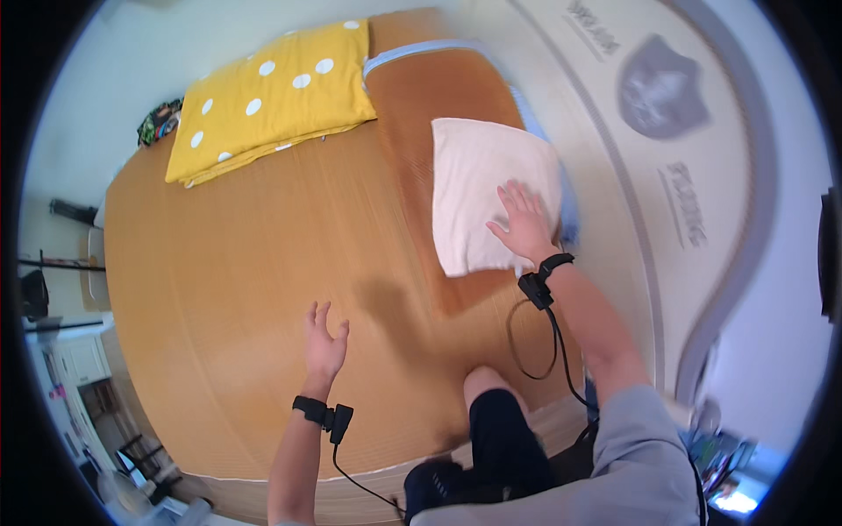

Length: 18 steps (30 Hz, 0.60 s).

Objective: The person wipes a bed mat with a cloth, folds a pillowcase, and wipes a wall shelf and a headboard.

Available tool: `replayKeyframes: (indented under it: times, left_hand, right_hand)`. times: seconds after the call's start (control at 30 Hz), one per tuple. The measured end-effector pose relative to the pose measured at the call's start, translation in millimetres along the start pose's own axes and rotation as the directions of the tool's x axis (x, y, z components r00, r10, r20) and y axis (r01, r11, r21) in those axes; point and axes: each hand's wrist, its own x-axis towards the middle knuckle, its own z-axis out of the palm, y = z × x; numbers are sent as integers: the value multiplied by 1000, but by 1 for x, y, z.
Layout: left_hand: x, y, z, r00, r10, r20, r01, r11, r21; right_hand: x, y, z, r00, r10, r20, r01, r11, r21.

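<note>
A pale pink towel (483, 164) is spread over the brown mat cover of a pillow (447, 85), with light blue fabric showing at the pillow's edge. My right hand (524, 220) rests on the towel with its fingers apart, palm down, near the towel's right side. Over the tan bed mat (243, 243) my left hand (325, 342) is held with fingers spread and slightly curled, holding nothing. Both wrists wear black straps with small boxes and cables.
A folded yellow quilt (276, 98) with white dots lies at the far side of the bed. The padded cream headboard (612, 151) curves along the right. My bent knee (490, 384) presses on the mat's near edge. A cable loop (552, 355) hangs below my right wrist.
</note>
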Motion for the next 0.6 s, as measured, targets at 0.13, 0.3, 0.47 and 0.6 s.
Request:
replayKeyframes:
  times: [0.13, 0.3, 0.47, 0.6]
  left_hand:
    - [129, 94, 89, 964, 260, -57, -262, 965, -26]
    - [236, 100, 221, 856, 511, -80, -485, 847, 217]
    - [254, 95, 248, 816, 551, -176, -523, 833, 182]
    - [254, 110, 258, 801, 574, -172, -550, 818, 169]
  right_hand:
    - [103, 48, 82, 999, 45, -23, -48, 992, -115]
    - [200, 43, 87, 973, -199, -119, 175, 967, -185]
    - [330, 91, 61, 882, -359, -305, 227, 891, -393]
    - [357, 115, 66, 899, -345, -269, 211, 881, -425]
